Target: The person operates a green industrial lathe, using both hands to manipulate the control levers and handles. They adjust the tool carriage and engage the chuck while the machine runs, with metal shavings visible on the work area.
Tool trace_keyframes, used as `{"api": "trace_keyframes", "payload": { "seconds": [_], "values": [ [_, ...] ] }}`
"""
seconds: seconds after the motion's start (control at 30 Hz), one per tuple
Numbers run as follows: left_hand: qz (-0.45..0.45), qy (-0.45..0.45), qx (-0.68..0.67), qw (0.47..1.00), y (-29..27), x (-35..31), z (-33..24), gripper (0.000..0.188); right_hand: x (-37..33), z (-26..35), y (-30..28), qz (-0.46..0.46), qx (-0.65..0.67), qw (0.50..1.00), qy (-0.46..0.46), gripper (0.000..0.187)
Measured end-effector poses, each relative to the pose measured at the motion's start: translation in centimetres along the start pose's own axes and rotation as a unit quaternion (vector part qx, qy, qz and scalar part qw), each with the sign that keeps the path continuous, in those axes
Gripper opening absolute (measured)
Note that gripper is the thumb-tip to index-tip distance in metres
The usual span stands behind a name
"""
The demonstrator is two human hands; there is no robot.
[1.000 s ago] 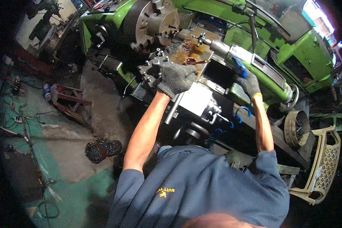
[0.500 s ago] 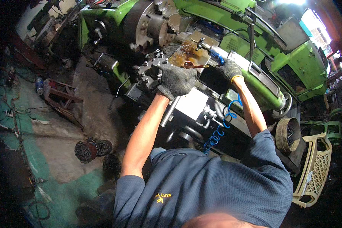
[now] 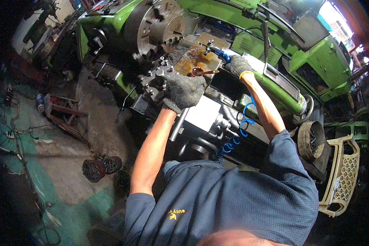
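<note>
At the tailstock (image 3: 283, 91) end of a green lathe (image 3: 250, 46), we see the right hand (image 3: 238, 67), gloved, fingers wrapped round a blue air gun (image 3: 221, 54); its front points at a small metal fitting (image 3: 209, 44) beyond it; touching or just beside, we cannot tell; blue coiled hose (image 3: 247, 121) hangs below the right wrist; left hand (image 3: 184, 92), also gloved, sits against the tool post (image 3: 153, 82), fingers curled, but we cannot tell whether they hold anything; we judge the step in hand as aiming the gun around the fitting, perhaps to blow it clean; next move, in our view, calls for a steady right wrist, nozzle angled away from the body, left hand kept in place; around: wet, brown-stained plate (image 3: 212, 60) between chuck (image 3: 141, 33) and tailstock, with a round reddish pot (image 3: 197, 71) and brown stick (image 3: 211, 72) near the left hand; white sheet (image 3: 203, 113) just below it, metal bar (image 3: 177, 128) alongside; in the way: pot and stick sit between the hands and could get knocked, hose could snag on the crank handles (image 3: 223, 123); off right, round tin (image 3: 310, 140) and cream grille (image 3: 345, 176), both well apart from the hands.
</note>
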State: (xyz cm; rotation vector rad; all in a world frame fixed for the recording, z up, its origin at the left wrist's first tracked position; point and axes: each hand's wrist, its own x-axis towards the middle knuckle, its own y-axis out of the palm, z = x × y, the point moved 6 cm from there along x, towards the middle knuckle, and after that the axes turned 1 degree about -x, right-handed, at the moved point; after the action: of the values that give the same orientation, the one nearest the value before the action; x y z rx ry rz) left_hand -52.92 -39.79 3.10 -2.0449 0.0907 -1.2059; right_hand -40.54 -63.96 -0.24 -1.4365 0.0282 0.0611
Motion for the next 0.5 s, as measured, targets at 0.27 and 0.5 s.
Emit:
{"api": "trace_keyframes", "payload": {
  "seconds": [0.27,0.5],
  "values": [
    [-0.033,0.004,-0.009,0.999,-0.2,-0.2,0.2,0.008,-1.7,-1.0,-0.8,0.002,0.007,1.000,0.026,0.043],
    [0.000,0.003,0.016,1.000,-0.3,0.6,-0.5,0.010,1.4,-2.7,2.0,-0.035,0.027,0.999,0.020,0.046]
  ]
}}
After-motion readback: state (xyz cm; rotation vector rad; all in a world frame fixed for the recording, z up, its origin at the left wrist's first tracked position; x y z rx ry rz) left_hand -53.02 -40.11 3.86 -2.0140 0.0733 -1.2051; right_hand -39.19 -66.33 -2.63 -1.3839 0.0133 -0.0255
